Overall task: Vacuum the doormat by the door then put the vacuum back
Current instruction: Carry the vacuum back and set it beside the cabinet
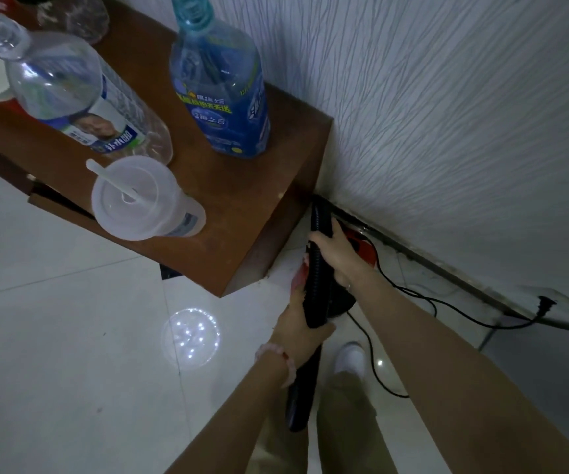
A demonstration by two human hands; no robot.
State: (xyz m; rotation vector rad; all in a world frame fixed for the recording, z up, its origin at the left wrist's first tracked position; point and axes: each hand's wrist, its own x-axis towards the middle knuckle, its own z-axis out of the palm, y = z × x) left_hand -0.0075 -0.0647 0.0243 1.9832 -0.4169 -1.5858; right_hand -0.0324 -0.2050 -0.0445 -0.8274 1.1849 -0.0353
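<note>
The red and black vacuum [361, 248] sits on the tiled floor [71, 336] in the corner between the brown table [242, 200] and the textured wall [447, 114]; the right hand [339, 254] has its fingers clamped around the ribbed black hose [319, 220]; the left hand [298, 328] grips the same hose lower down, fingers wrapped round it; the black power cord [447, 307] trails to its plug [546, 304] by the wall.

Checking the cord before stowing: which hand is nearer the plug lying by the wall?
Right. The right hand grips the hose near the vacuum body, closer to the plug; the left hand holds the hose lower, farther away.
</note>
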